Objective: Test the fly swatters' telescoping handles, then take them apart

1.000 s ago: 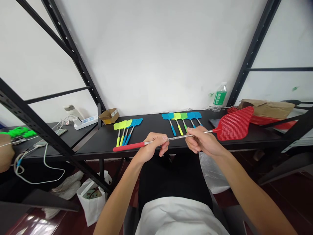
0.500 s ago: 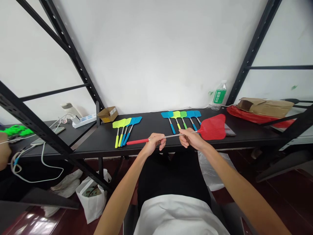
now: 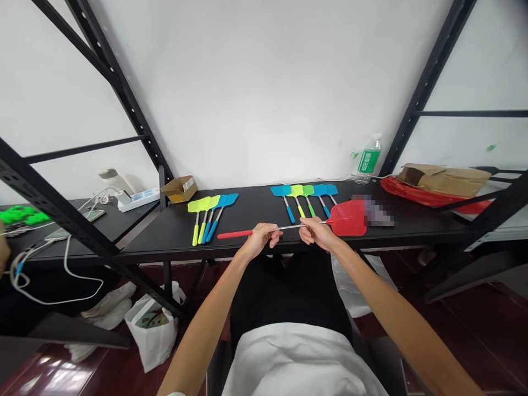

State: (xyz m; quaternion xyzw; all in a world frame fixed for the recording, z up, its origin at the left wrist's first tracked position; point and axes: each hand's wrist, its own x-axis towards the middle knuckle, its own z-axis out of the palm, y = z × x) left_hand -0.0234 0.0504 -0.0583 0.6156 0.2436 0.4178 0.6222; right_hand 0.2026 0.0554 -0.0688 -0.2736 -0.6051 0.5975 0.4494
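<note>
A person sits at a black bench (image 3: 256,212), both hands on one red fly swatter (image 3: 290,226). It lies crosswise in front of the body, near the bench's front edge, handle (image 3: 235,234) to the left and head (image 3: 348,218) to the right. The left hand (image 3: 264,237) has its fingers curled around the swatter where the red handle meets the metal rod. The right hand (image 3: 317,233) grasps the rod close to the head, thumb and fingers closed on it. A bare stretch of rod shows between the two hands.

On the bench left of the hands, four swatters (image 3: 212,203) lie side by side, two yellow and then two blue, with heads toward the wall and grips toward the front. Beyond the hands lies a row of five swatters (image 3: 304,191): blue, yellow, green, blue and blue, their heads close together.

A small open cardboard box (image 3: 179,190) sits at the bench's left end, near the frame post. A bottle (image 3: 368,160) with a green label stands upright by the wall on the right. Farther right, brown cardboard (image 3: 447,179) rests on red plastic (image 3: 406,193). A blurred patch (image 3: 377,213) beside the red head hides what lies there. A white bag (image 3: 150,333) stands on the floor at lower left.
</note>
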